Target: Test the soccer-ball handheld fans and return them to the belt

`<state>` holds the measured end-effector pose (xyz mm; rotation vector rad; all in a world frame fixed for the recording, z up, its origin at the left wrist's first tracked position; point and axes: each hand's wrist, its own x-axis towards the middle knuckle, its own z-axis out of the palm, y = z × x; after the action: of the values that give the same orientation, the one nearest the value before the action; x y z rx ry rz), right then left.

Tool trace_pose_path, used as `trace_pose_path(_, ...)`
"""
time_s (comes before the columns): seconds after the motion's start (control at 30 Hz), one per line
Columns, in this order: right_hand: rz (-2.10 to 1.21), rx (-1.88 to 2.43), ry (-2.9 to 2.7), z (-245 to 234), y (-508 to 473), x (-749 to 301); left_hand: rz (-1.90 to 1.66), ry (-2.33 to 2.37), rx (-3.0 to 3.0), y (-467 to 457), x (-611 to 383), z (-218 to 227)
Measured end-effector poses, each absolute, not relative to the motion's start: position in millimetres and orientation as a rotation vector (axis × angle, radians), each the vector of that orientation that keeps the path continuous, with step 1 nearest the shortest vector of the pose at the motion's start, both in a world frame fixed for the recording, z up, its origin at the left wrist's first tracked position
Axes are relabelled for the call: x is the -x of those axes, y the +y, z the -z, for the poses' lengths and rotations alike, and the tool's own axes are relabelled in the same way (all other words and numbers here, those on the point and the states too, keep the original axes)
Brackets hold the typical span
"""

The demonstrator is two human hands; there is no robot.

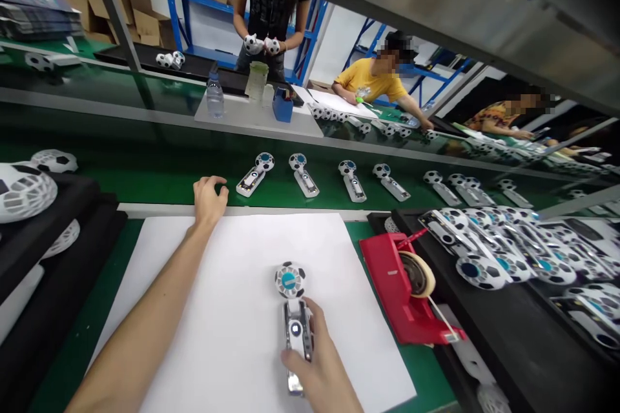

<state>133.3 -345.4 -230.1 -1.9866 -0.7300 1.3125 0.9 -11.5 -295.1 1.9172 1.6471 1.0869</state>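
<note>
A small handheld fan with a soccer-ball-patterned white head, blue hub and silver handle [293, 310] is gripped by the right hand [320, 368], fingers wrapped round the handle and thumb laid along its left side, with the fan flat on the white paper sheet [232, 310] covering the worktop. The left hand [209, 199] is stretched out to the far edge of the sheet, fingers curled loosely, nothing held, right at the lip of the green conveyor belt [159, 174]. Just beyond it, a row of matching fans [254, 174] is lined up on the belt.

Looks like the check-one-unit stage, judging by the grip. Next up, a firm hold on the handle is probably called for while it gets lifted clear of the red tape dispenser [404, 293] sitting just to the right.
</note>
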Motion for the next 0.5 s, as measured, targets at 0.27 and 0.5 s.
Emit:
trace_pose_path(0.27, -1.426, 1.376, -0.557, 213.6, -342.1, -146.4, -1.275, 1.540, -1.791, -18.9, -0.6, 264.8)
trace_pose_path(0.5, -1.365, 1.285, -0.696, 169.8, -301.4, -154.0, -1.383, 1.041, -1.787, -90.8, -11.8, 158.0)
